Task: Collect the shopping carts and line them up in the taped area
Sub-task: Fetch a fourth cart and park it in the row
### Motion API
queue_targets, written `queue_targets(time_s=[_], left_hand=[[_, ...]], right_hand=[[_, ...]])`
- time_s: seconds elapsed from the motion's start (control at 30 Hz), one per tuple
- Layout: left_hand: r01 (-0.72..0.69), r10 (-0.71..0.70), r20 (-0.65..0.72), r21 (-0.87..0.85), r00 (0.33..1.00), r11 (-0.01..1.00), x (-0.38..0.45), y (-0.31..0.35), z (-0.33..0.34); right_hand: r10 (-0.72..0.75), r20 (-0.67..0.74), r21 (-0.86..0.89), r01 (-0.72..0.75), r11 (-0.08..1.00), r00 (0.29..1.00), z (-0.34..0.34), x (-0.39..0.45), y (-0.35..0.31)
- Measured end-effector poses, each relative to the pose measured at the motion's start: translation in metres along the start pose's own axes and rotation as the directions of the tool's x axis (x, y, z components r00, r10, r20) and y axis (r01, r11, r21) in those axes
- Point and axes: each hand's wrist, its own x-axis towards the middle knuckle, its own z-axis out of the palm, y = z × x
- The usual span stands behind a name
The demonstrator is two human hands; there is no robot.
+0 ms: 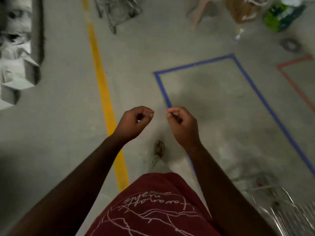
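**Both hands empty beside the blue taped area, carts at the edges of view**

Just above the concrete floor [59, 126], the person holds both arms out in front, hands close together but apart. The left hand [136, 120] has its fingers curled inward with the thumb near the fingertips, and nothing is held in it. The right hand [181, 124] is curled the same way, also holding nothing.

A blue tape rectangle [194, 64] marks out an area on the floor ahead and to the right; the right hand hangs over its near-left edge. No cart stands inside the part of it that shows. One wire shopping cart [117, 11] sits at the top of the view, well beyond the tape and just right of a yellow floor line [102, 86]. Part of another cart [289, 215], blurred, shows at the bottom right corner, close to the tape's lower end.

A red tape outline [293, 63] lies to the right of the blue one. Blurred bags and a green package [276, 19] sit at the top right. The person wears a dark red printed shirt [153, 210], and one foot [159, 148] shows below the hands.
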Motion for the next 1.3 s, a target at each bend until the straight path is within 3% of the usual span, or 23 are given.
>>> queue_targets(time_s=[0.27,0.43,0.6,0.93,1.1,1.3], left_hand=[[0.084,-0.083,-0.107,-0.001,0.991,0.996,0.178,-0.037,-0.076],[0.115,-0.112,-0.201,0.001,0.973,0.993,0.289,-0.043,-0.129],[0.120,-0.123,-0.328,-0.031,0.937,0.992,0.398,-0.063,-0.173],[0.115,-0.144,-0.362,-0.100,0.921,0.988,0.630,-0.146,-0.293],[0.102,-0.122,-0.347,-0.074,0.930,0.992,0.757,-0.153,-0.373],[0.080,-0.097,-0.304,-0.069,0.948,0.994,0.901,-0.170,-0.423]], right_hand=[[-0.051,0.118,0.040,0.047,0.998,0.992,0.082,0.215,0.000],[-0.058,0.250,0.035,0.050,0.998,0.966,0.121,0.347,-0.042],[-0.079,0.291,0.046,0.069,0.997,0.953,0.165,0.472,-0.079],[-0.117,0.328,0.029,0.113,0.993,0.937,0.311,0.708,-0.118],[-0.122,0.300,0.034,0.117,0.993,0.946,0.367,0.823,-0.160],[-0.100,0.257,0.048,0.091,0.995,0.961,0.417,0.957,-0.175]])
